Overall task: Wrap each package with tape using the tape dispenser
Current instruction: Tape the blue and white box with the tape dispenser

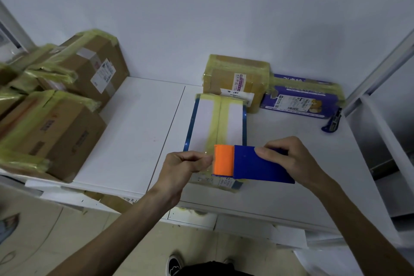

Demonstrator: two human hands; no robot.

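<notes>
A flat white package (233,119) with blue edges lies on the white table (134,130), with a strip of yellowish tape along its middle. Above its near end my right hand (289,161) grips the blue tape dispenser (257,164), whose orange end (224,160) points left. My left hand (183,166) pinches the clear tape end at that orange part.
Taped cardboard boxes (56,123) are stacked at the left. At the back stand a taped brown box (235,80) and a purple taped package (300,98). A second blue tool (332,122) lies at the right edge. More boxes sit below the table.
</notes>
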